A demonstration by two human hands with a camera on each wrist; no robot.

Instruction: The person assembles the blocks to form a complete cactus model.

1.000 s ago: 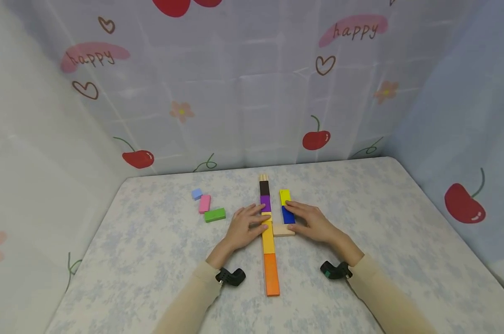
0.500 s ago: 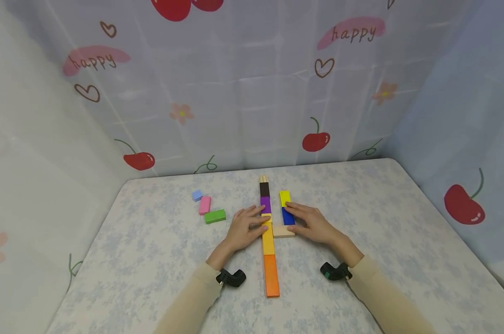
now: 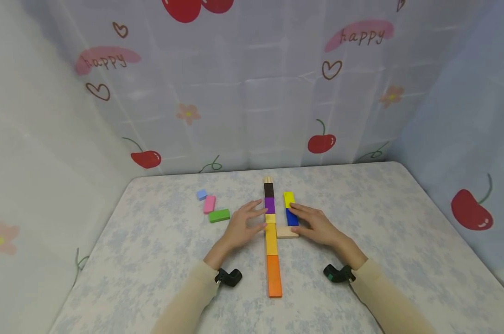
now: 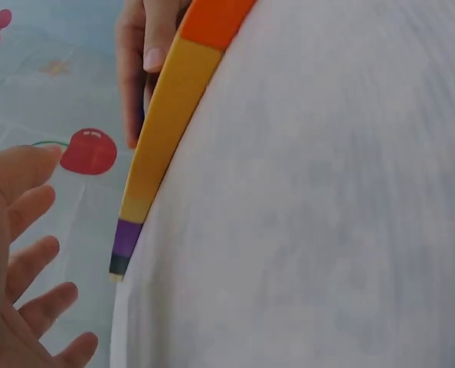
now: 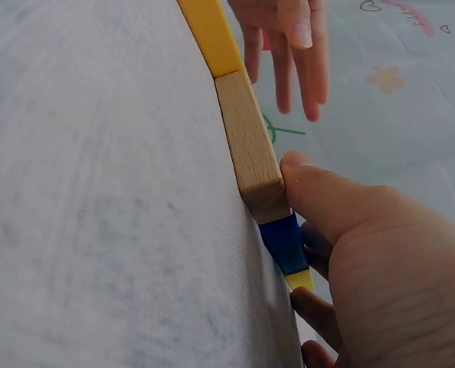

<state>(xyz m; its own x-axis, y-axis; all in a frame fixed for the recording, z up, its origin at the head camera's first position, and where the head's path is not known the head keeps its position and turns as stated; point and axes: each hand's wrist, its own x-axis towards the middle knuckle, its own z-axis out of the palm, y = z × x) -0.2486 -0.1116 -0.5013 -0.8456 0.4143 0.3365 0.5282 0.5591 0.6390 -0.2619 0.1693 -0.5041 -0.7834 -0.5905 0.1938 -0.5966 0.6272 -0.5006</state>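
A straight row of blocks runs away from me: an orange block (image 3: pixel 274 277), an amber block (image 3: pixel 271 240), a small pale yellow block (image 3: pixel 270 218), a purple block (image 3: pixel 269 205) and a dark block (image 3: pixel 269 190). My left hand (image 3: pixel 240 228) hovers at the row's left side with fingers spread, apart from the blocks in the left wrist view. A plain wooden block (image 5: pixel 250 138) juts right from the amber one. Beyond it a blue block (image 3: pixel 292 219) and a yellow block (image 3: pixel 289 199) form a short line. My right hand (image 3: pixel 320 227) touches the wooden block with its thumb; its fingertips rest by the blue and yellow ones.
Left of the row lie a light blue cube (image 3: pixel 201 195), a pink block (image 3: pixel 209 204) and a green block (image 3: pixel 220 215). Thin pale sticks (image 3: pixel 268 179) show at the row's far tip. A printed curtain (image 3: pixel 252 116) hangs behind the patterned table (image 3: pixel 139 260).
My left hand has come off the row and drawn slightly left, uncovering the pale yellow block. The right hand stays by its blocks. The head view has shifted a little.
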